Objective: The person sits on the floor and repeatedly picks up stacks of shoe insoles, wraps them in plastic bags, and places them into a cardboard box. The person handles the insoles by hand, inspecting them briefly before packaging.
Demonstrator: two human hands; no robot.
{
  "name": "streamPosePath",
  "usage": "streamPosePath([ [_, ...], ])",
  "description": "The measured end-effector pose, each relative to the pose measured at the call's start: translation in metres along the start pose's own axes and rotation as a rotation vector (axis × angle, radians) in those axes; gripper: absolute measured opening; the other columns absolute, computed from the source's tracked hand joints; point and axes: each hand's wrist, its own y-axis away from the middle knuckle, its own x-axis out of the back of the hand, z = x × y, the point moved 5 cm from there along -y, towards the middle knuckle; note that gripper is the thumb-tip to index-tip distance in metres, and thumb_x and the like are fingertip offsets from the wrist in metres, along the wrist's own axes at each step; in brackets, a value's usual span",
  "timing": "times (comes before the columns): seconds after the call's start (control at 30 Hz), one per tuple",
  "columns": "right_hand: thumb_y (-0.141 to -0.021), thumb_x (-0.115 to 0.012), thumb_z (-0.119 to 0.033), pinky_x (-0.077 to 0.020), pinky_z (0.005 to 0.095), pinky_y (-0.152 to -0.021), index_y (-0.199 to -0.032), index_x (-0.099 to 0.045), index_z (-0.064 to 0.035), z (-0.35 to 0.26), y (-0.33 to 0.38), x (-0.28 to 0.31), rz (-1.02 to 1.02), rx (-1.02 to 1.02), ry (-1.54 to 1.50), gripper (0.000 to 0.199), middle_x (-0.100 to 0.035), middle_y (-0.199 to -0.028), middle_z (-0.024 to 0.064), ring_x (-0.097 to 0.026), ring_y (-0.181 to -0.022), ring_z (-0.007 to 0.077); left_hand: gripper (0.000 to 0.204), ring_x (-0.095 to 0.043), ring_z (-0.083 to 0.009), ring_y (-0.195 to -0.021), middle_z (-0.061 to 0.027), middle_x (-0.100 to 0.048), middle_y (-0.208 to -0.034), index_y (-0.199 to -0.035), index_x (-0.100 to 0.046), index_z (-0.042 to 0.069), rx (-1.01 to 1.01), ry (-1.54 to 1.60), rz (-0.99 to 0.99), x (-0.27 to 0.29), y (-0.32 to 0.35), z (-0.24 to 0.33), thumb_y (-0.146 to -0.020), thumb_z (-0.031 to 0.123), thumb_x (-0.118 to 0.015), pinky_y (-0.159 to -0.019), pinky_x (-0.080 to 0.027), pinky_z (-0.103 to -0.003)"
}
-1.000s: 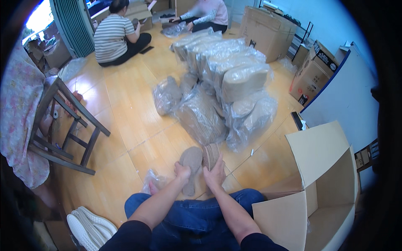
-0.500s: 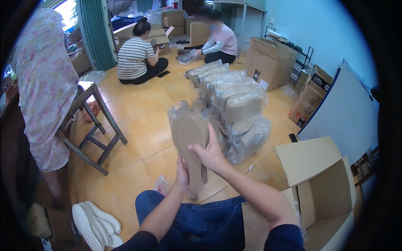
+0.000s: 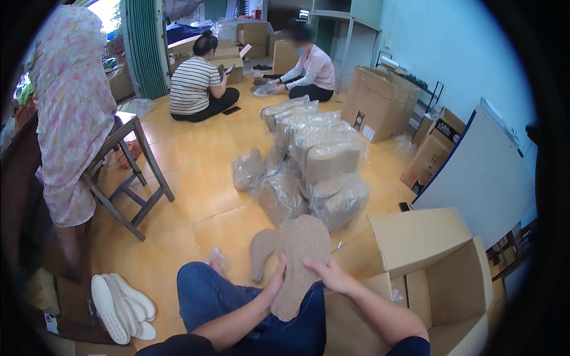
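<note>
over the lap, the left hand (image 3: 274, 283) and right hand (image 3: 328, 274) each grip an edge of a tan shoe sole (image 3: 300, 261), tread side up; a second sole (image 3: 260, 252) seems to sit just behind it. beyond lie bagged sole bundles (image 3: 323, 172), then two seated people (image 3: 196, 83) among cardboard boxes (image 3: 380, 101).

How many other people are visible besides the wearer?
3: a standing person at left, a striped-shirt person seated on the floor, and a pink-shirt person seated beyond. Others may be hidden.
</note>
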Motion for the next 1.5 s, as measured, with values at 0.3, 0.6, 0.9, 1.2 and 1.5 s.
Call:
streamPosePath([
  [0.3, -0.099, -0.054, -0.031, -0.0452, 0.0324, -0.094, -0.133, -0.044, -0.0011, -0.026, -0.003, 0.001, 0.073, 0.095, -0.068, 0.047, -0.057, -0.122, 0.0090, -0.054, -0.111, 0.0164, 0.061, -0.055, -0.0250, -0.118, -0.0124, -0.056, -0.129, -0.136, -0.044, 0.003, -0.083, -0.021, -0.229, -0.010, -0.006, 0.015, -0.086, 0.033, -0.062, -0.099, -0.047, -0.040],
  [0.6, -0.103, -0.047, -0.028, -0.0428, 0.0288, -0.093, -0.131, -0.047, -0.0017, -0.019, 0.000, 0.006, 0.108, 0.091, -0.023, 0.038, -0.057, -0.122, 0.0074, -0.052, -0.110, 0.0129, 0.053, -0.057, -0.0230, -0.115, -0.0119, -0.057, -0.127, -0.134, -0.046, 0.001, -0.193, -0.022, -0.127, -0.021, -0.011, 0.039, -0.088, 0.021, -0.061, -0.100, -0.047, -0.038],
  [0.9, -0.103, -0.045, -0.026, -0.0452, 0.0278, -0.088, -0.125, -0.052, -0.0022, -0.019, -0.003, 0.008, 0.128, 0.218, -0.014, 0.034, -0.061, -0.115, 0.0072, -0.056, -0.103, 0.0119, 0.059, -0.057, -0.0234, -0.116, -0.0123, -0.058, -0.127, -0.134, -0.046, 0.001, -0.170, -0.157, -0.094, -0.020, -0.010, 0.043, -0.085, 0.027, -0.066, -0.100, -0.047, -0.036],
  [1.2, -0.103, -0.025, -0.051, -0.0448, 0.0348, -0.092, -0.137, -0.044, -0.0025, -0.012, -0.007, 0.015, 0.135, 0.058, -0.191, 0.063, -0.055, -0.129, 0.0122, -0.055, -0.114, 0.0206, 0.070, -0.057, -0.0254, -0.116, -0.0146, -0.058, -0.128, -0.134, -0.047, -0.001, -0.274, -0.147, -0.090, -0.014, -0.028, 0.042, -0.079, 0.037, -0.068, -0.099, -0.047, -0.038],
  [1.5, -0.099, -0.014, -0.062, -0.0375, 0.0376, -0.099, -0.139, -0.040, -0.0011, -0.027, 0.000, 0.009, 0.137, 0.078, -0.152, 0.077, -0.051, -0.136, 0.0118, -0.050, -0.122, 0.0225, 0.061, -0.061, -0.0232, -0.109, -0.0134, -0.060, -0.122, -0.131, -0.047, -0.001, -0.350, -0.095, -0.204, -0.024, -0.024, 0.044, -0.080, 0.023, -0.069, -0.092, -0.052, -0.037],
])
